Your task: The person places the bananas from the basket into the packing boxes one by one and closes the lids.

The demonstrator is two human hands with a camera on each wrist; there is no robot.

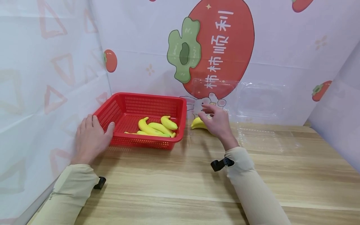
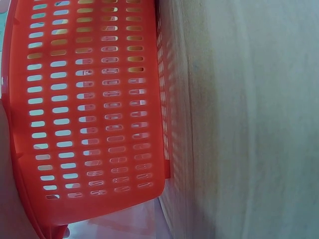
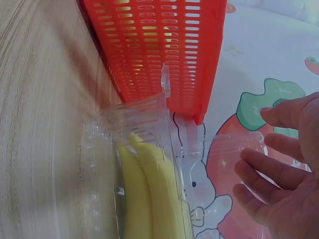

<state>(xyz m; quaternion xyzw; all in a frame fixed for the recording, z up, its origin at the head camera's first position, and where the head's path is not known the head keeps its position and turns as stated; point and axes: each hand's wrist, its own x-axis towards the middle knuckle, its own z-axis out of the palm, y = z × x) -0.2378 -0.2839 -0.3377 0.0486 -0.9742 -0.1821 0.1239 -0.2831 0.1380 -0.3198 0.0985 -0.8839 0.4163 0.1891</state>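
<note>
A red plastic basket [image 1: 140, 142] with slotted walls stands at the left, holding several yellow bananas [image 1: 144, 126]. My left hand [image 1: 91, 139] rests at the basket's near left corner, its fingers extended along the left rim and its thumb by the corner. To the right of the basket lies a clear plastic clamshell container [image 1: 261, 125] with its lid raised. Two bananas [image 3: 152, 199] show inside it in the right wrist view. Over the container's left part is my right hand [image 1: 219, 122], its fingers spread and slightly bent, holding nothing.
The wooden tabletop [image 1: 174, 187] meets a white printed backdrop [image 1: 135, 62] directly behind the basket and container. A similar white sheet [image 1: 70, 56] rises close along the left, beside my left hand. Another pale panel [image 1: 340, 106] borders the table at the right.
</note>
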